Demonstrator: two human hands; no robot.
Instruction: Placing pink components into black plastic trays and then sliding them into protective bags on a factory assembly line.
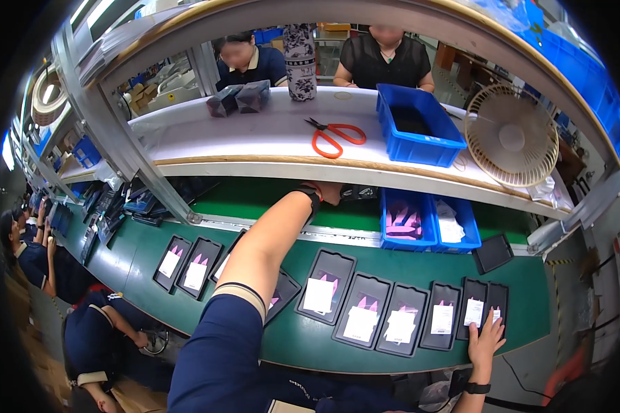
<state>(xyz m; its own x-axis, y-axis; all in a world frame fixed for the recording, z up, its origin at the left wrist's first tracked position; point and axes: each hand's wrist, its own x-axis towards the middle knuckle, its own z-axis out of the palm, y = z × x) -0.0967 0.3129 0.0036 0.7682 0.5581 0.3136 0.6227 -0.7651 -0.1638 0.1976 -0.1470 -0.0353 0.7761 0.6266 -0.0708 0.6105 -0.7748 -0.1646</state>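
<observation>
My left arm reaches across the bench, and my left hand (331, 193) is beneath the shelf beside a dark, glossy package (359, 193). Its fingers are hidden, so whether it grips anything cannot be made out. My right hand (486, 338) lies with fingers spread over the lower ends of two black trays at the right end of the row; one is this tray (474, 289). Several black trays, such as this wide tray (373, 283), lie in a row, holding white printed slips (361, 323) and pink pointed pieces. My left arm covers part of the row.
Under the shelf, one blue bin (409, 241) holds pink pieces and another blue bin (459, 243) white papers. An empty black tray (494, 254) lies farther right. On the shelf stand red-handled scissors (334, 140), a blue crate (421, 153) and a fan (511, 135). People sit opposite and left.
</observation>
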